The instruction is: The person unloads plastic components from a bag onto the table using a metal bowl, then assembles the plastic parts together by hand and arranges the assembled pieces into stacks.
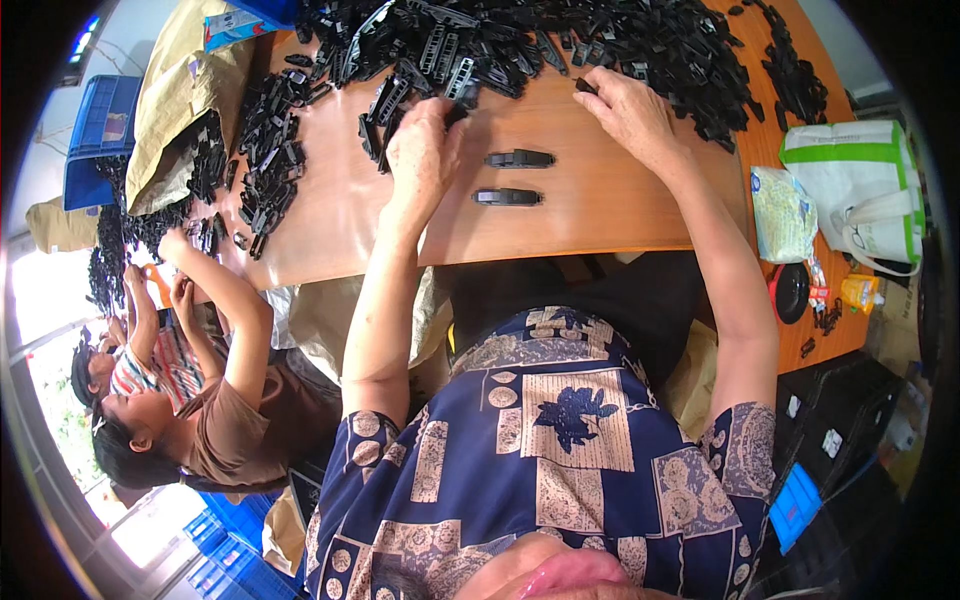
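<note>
Black plastic parts [440,50] lie in a big heap along the far side of the wooden table [350,235]. My left hand [425,145] is at the heap's near edge, its fingers closed round a dark plastic part [461,104] that they partly hide. To the right, my right hand [632,112] pinches a small black plastic piece [585,87] between thumb and fingers, close to the heap. Between my forearms, two long black plastic parts lie on the table, an upper one [520,159] and a lower one [508,197], apart and roughly parallel.
At left, a brown paper sack [185,100] spills black parts beside a blue crate [100,140]. A co-worker in a brown shirt [240,420] reaches toward that pile. On the right are a white-green bag [850,155], a plastic packet [783,215] and a black round dish [790,292].
</note>
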{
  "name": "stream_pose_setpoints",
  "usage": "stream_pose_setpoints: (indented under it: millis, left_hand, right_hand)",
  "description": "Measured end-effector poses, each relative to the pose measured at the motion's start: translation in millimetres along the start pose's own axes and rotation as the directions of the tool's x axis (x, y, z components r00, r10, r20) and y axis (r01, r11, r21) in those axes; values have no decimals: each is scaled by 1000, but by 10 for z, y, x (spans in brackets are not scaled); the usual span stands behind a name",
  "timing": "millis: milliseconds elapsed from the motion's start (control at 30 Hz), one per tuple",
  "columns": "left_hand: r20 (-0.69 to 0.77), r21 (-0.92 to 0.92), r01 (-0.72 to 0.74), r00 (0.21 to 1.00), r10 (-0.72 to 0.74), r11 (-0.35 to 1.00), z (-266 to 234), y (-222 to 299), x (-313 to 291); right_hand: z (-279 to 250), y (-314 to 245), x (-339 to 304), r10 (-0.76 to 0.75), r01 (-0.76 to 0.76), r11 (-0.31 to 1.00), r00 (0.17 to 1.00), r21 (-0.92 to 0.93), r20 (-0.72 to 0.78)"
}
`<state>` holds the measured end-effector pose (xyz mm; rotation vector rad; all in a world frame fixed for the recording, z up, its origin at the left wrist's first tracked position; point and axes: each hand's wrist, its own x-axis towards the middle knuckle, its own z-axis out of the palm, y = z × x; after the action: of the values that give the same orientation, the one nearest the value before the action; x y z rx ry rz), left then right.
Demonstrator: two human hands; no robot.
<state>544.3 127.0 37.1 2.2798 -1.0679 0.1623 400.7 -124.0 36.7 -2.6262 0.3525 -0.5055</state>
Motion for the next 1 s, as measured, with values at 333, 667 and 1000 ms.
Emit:
stream_pose_setpoints:
  millis: [333,667,1000]
  left_hand:
    - [370,-220,-274,865,340,936,146,145,185]
    - [289,-242,-151,932,220,958,207,173,64]
    - [317,-270,-156,917,240,950,182,162,58]
  right_hand:
    - [-190,-58,-322,-126,114,986,988,124,91]
    - [-184,-321,5,-308,348,937,858,-24,411]
    - [41,-577,-1,-185,214,977,885,-20,428]
